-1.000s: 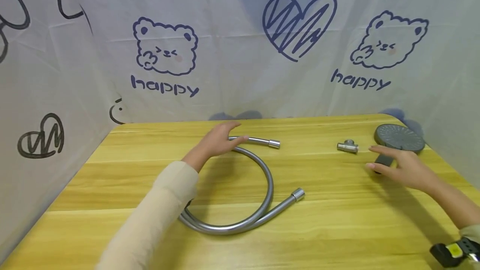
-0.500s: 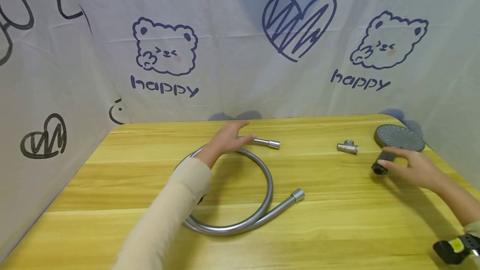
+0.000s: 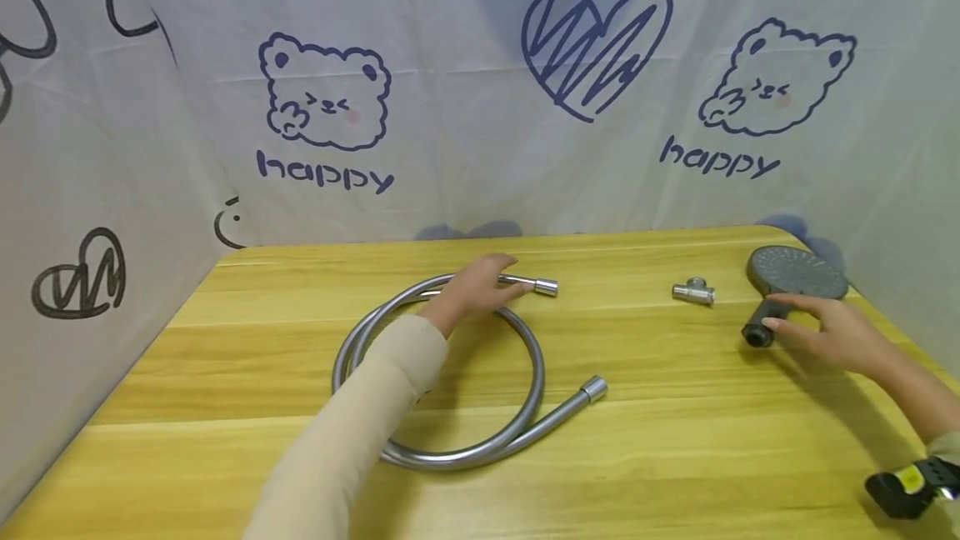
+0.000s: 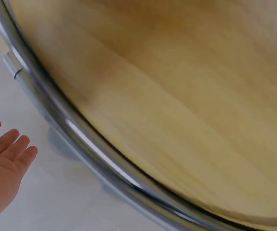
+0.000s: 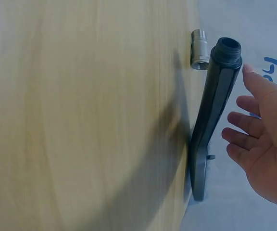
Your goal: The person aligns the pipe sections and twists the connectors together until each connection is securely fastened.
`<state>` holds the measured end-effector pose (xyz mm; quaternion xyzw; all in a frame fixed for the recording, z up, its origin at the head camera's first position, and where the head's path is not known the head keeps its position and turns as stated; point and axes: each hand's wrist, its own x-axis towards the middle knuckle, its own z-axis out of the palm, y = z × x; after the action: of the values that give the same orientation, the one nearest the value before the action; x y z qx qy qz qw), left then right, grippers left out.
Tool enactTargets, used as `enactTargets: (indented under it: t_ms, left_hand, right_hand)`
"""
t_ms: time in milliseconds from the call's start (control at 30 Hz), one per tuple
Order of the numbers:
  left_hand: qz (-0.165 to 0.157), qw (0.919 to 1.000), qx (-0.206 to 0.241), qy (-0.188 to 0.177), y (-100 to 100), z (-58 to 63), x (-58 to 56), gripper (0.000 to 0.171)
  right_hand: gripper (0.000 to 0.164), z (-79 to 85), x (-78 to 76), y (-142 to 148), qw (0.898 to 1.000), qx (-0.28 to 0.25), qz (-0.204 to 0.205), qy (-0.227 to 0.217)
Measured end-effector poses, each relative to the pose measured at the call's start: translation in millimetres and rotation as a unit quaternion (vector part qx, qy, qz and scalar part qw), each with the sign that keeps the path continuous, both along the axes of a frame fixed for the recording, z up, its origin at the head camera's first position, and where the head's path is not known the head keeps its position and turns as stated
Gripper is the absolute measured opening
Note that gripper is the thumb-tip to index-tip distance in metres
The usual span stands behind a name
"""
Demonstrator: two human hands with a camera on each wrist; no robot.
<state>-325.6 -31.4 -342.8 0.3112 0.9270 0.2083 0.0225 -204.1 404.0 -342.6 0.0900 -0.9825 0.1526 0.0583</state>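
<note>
My left hand (image 3: 482,283), fingers relaxed, reaches over the far side of a coiled grey metallic shower hose (image 3: 536,373), near its far end fitting (image 3: 546,287). In the left wrist view the fingers (image 4: 11,149) show a gap from the hose (image 4: 81,134). At the right, my right hand (image 3: 840,333) is at the handle of a dark grey shower head (image 3: 798,272), overlapping it in the head view. The right wrist view shows the thumb close beside the handle's threaded end (image 5: 227,50), with loosely bent fingers not wrapped round the handle (image 5: 213,101).
A small metal tee fitting (image 3: 693,291) lies left of the shower head. The hose's other end fitting (image 3: 594,388) points toward the right. Behind the wooden table (image 3: 247,440) hangs a white cloth (image 3: 465,148) with drawings.
My left hand has moved right, toward the hose's far end. The right hand has shifted slightly right, uncovering the shower head's handle end. The hose and tee fitting stay in place.
</note>
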Motion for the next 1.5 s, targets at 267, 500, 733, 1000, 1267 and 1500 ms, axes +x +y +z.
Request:
enactTargets:
  t_ms: [267,500,733,1000,1267,1500]
  left_hand:
    - [0.004,0.9997,-0.015,-0.018,11.8,-4.9,10.2,0.061]
    - [0.009,0.9995,-0.025,-0.017,21.0,-6.4,14.4,0.062]
    - [0.008,0.9996,-0.028,-0.008,30.4,-4.0,13.2,0.061]
    - [-0.018,0.9990,-0.039,0.014,42.2,-4.8,9.1,0.056]
    - [-0.004,0.9982,-0.059,0.014,52.7,-6.1,4.3,0.054]
    - [0.015,0.9974,-0.070,0.003,55.8,-8.6,3.2,0.053]
  right_hand:
    - [0.049,-4.7,-5.5,3.5,1.000,0.014,0.008,-0.014]
    - [0.042,-5.8,-7.2,1.6,1.000,0.025,0.015,-0.004]
    - [0.043,-5.5,-14.3,-5.3,0.998,0.044,0.036,-0.019]
    - [0.041,-6.5,-18.2,-6.9,0.997,0.057,0.053,-0.001]
    - [0.045,-5.9,-25.8,-8.2,0.998,0.052,0.032,0.002]
    - [0.045,-8.6,-33.9,-13.2,0.998,0.058,0.039,0.007]
